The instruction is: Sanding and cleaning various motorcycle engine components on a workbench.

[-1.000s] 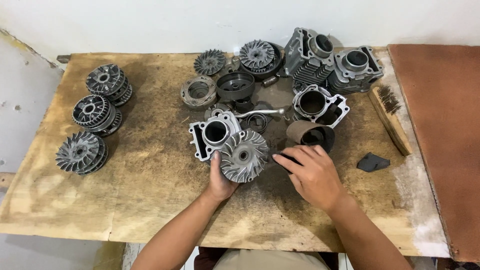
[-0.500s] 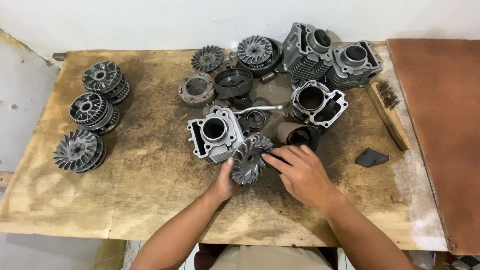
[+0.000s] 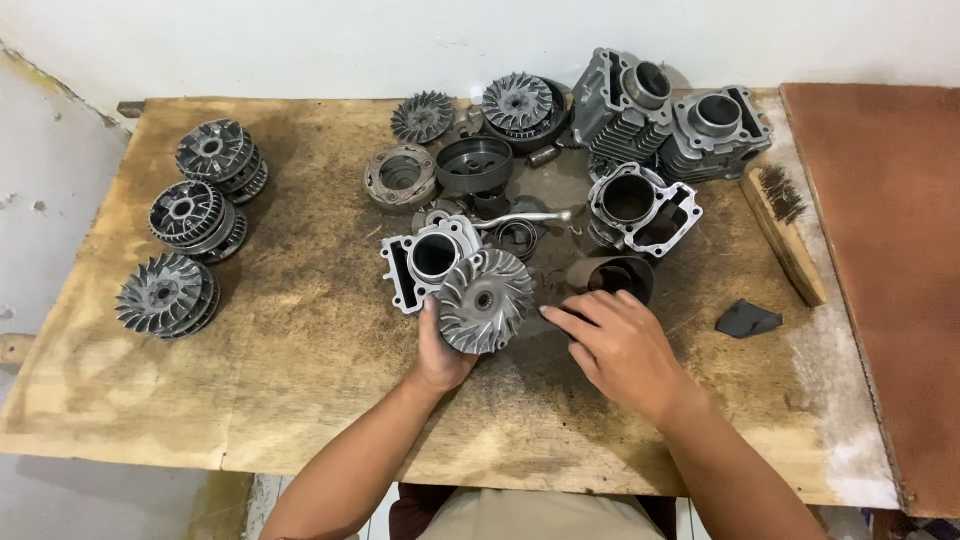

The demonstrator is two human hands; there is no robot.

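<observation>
My left hand [image 3: 440,352] grips a round grey metal disc with curved fan fins [image 3: 485,300], holding it up from below with its finned face toward me. My right hand [image 3: 620,345] lies just right of the disc, fingers spread and pointing left, palm down on the wooden board [image 3: 300,400], holding nothing. Right behind the disc stands a silver engine cylinder block [image 3: 430,258] with a round bore. A dark cup-shaped part [image 3: 615,275] lies just beyond my right hand.
Three stacks of finned discs [image 3: 190,215] stand at the left. More cylinder blocks [image 3: 680,120], finned discs, a drum [image 3: 475,163] and a lever crowd the back centre. A wire brush [image 3: 785,230] and a dark scrap [image 3: 748,320] lie at the right, beside a brown surface [image 3: 880,250].
My left hand has turned the finned disc from an edge-on tilt back to facing me. My right hand has drawn slightly away from it.
</observation>
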